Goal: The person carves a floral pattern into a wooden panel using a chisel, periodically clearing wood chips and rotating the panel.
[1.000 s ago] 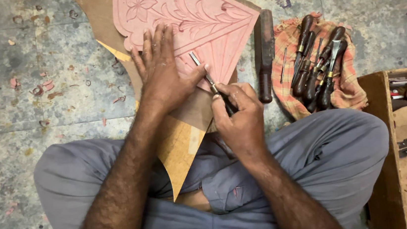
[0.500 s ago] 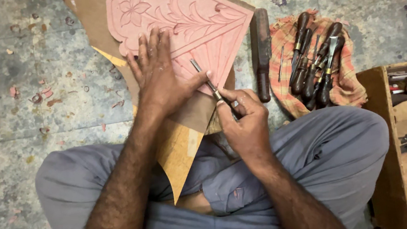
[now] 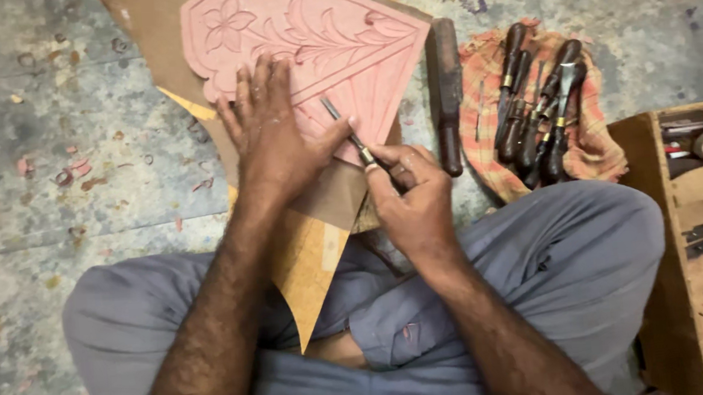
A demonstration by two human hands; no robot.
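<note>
Both bare forearms reach forward from the crossed legs. The left hand [image 3: 273,136] lies flat, palm down, fingers spread forward, thumb stretched toward the right. The right hand [image 3: 410,196] is curled into a closed grip, knuckles up, just beside the left thumb.

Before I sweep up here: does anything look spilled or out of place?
Only pink shavings scattered on the floor left of the carved panel. The chisels lie grouped on their cloth.

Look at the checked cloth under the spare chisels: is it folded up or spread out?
Spread out: the checked cloth lies flat on the floor, chisels resting on top.
</note>
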